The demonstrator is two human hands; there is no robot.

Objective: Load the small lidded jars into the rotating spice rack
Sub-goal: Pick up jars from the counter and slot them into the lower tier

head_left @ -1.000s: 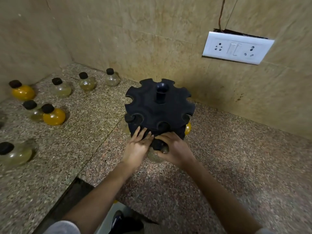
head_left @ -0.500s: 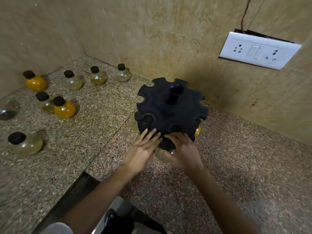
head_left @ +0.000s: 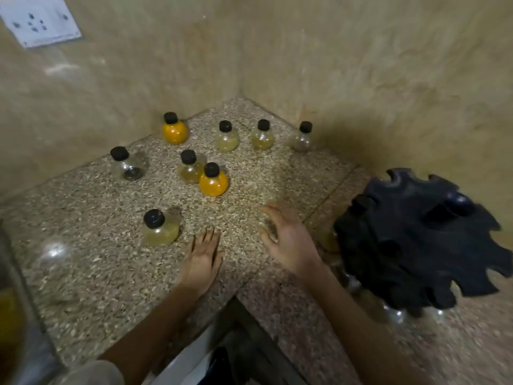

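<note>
- Small lidded jars (head_left: 213, 179): round glass bulbs, black caps, toward speckled granite worktop (head_left: 83, 259) back corner.
- Rotating spice rack (head_left: 416, 254): black notched disc, right side.
- Left hand (head_left: 201, 259): flat, empty, beside nearest jar.
- Right hand (head_left: 288, 236): open, fingers spread, empty.

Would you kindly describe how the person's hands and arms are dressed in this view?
Both the left hand and the right hand are bare: no gloves, rings, watch or bracelets show. The forearms are uncovered as well. At the bottom edge a pale grey sleeve covers the left upper arm. The frame cuts off the right arm before any sleeve shows.
</note>
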